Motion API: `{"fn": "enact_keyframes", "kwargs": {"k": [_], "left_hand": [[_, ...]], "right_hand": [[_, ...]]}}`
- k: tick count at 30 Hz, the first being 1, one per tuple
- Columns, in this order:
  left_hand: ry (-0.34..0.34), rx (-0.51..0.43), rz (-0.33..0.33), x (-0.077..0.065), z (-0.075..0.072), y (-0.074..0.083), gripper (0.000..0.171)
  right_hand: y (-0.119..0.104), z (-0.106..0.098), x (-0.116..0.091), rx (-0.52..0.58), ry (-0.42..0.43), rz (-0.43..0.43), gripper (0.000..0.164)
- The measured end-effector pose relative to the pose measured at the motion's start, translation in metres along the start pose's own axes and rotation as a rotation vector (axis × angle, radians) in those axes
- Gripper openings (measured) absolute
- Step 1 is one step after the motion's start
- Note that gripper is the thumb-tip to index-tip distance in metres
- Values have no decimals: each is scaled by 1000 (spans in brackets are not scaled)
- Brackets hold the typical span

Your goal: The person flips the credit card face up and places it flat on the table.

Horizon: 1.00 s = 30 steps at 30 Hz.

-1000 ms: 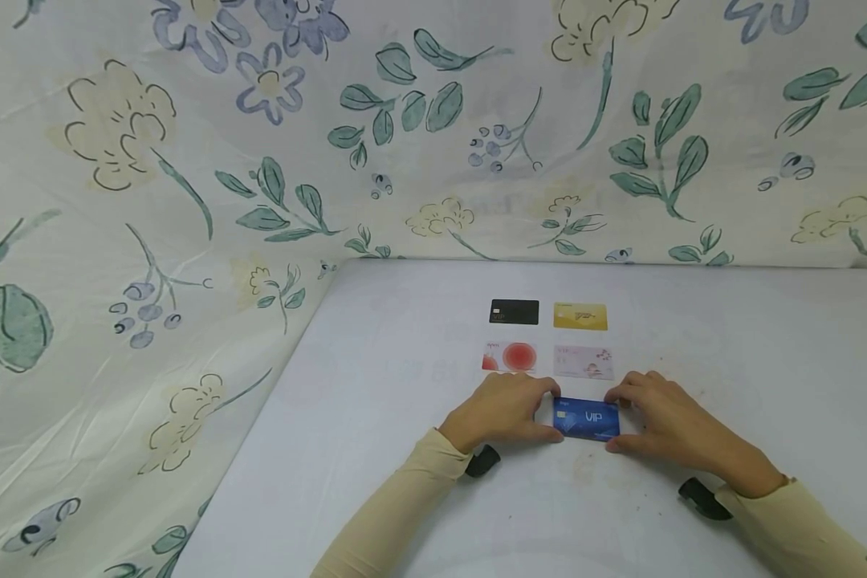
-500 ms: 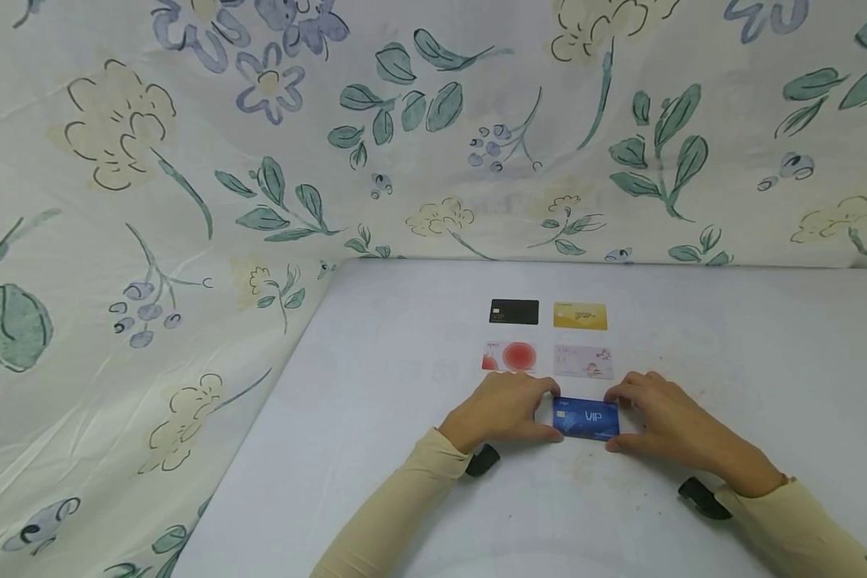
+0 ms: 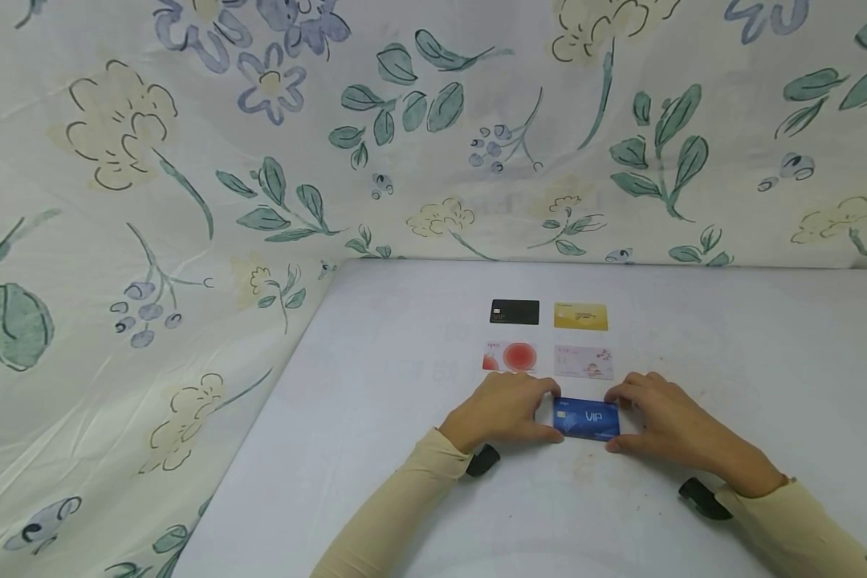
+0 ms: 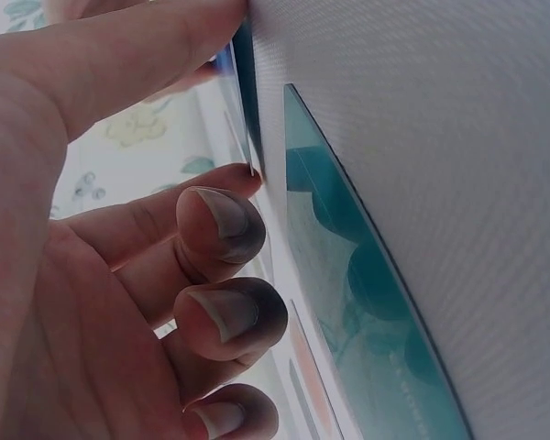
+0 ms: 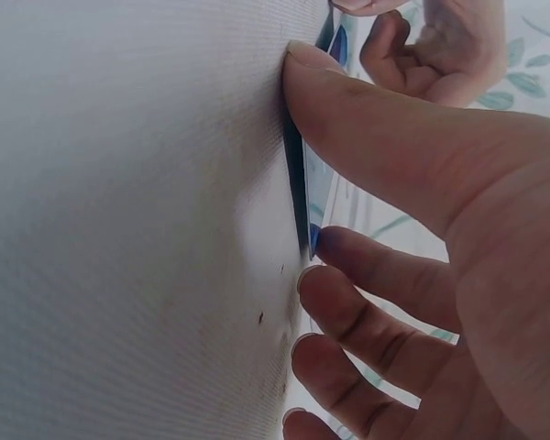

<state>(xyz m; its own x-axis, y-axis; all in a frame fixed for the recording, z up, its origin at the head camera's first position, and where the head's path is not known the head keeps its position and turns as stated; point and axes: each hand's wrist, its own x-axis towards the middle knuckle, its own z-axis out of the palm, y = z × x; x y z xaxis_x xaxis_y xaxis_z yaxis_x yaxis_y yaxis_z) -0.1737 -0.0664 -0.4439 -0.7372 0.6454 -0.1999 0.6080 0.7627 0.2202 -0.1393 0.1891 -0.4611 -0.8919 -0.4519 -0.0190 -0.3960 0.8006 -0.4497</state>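
A blue VIP card (image 3: 587, 419) lies lengthwise between both hands in the head view. My left hand (image 3: 506, 409) holds its left end, thumb at the near corner and index finger at the far corner. At the right end, my right hand (image 3: 665, 421) holds it the same way. The right wrist view shows the blue card (image 5: 319, 188) edge-on, with a thin dark gap along the white surface. Beneath the left hand's curled fingers, a teal card (image 4: 348, 275) appears in the left wrist view; the hand hides it from the head camera.
Beyond the hands lie a red-and-white card (image 3: 510, 356) and a pale pink card (image 3: 584, 362). Behind them are a black card (image 3: 514, 311) and a gold card (image 3: 581, 316). A floral cloth (image 3: 433, 172) rises at the back and left of the white table (image 3: 376, 337).
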Motion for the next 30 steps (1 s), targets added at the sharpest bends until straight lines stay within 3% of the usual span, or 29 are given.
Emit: {"fn": "enact_keyframes", "kwargs": {"k": [30], "left_hand": [[-14, -18, -12, 1, -1, 2, 60]], "right_hand": [[0, -1, -1, -7, -11, 16, 59]]}}
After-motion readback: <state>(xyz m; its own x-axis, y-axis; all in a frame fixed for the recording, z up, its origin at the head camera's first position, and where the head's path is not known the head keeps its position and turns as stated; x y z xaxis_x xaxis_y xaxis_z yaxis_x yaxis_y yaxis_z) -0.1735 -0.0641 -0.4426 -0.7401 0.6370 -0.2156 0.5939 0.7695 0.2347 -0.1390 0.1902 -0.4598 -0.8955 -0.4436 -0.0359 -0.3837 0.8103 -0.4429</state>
